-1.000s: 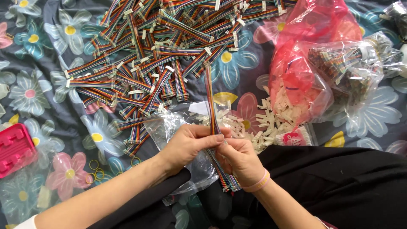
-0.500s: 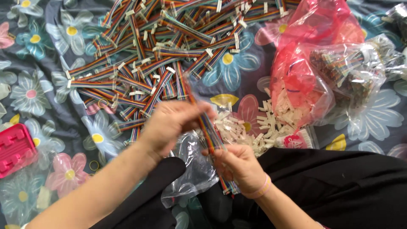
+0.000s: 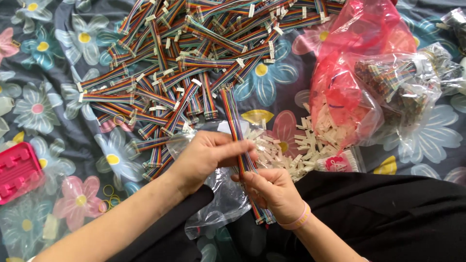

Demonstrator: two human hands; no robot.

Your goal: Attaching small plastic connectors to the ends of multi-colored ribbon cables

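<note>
Moved: left hand (image 3: 206, 155) has come back down from the pile onto the rainbow ribbon cable (image 3: 238, 136).
Left hand: fingers pinch the cable just above the right.
Right hand (image 3: 272, 191): closed round the cable's lower part, over the lap.
Cable: runs from the hands up toward the cable pile (image 3: 194, 63).
Beside right hand: white connectors (image 3: 296, 145).
Doing it well: probably keep it flat, untwisted.

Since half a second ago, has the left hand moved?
Yes. The left hand has dropped from the heap of rainbow ribbon cables, towards the right hand on the cable bundle.
</note>
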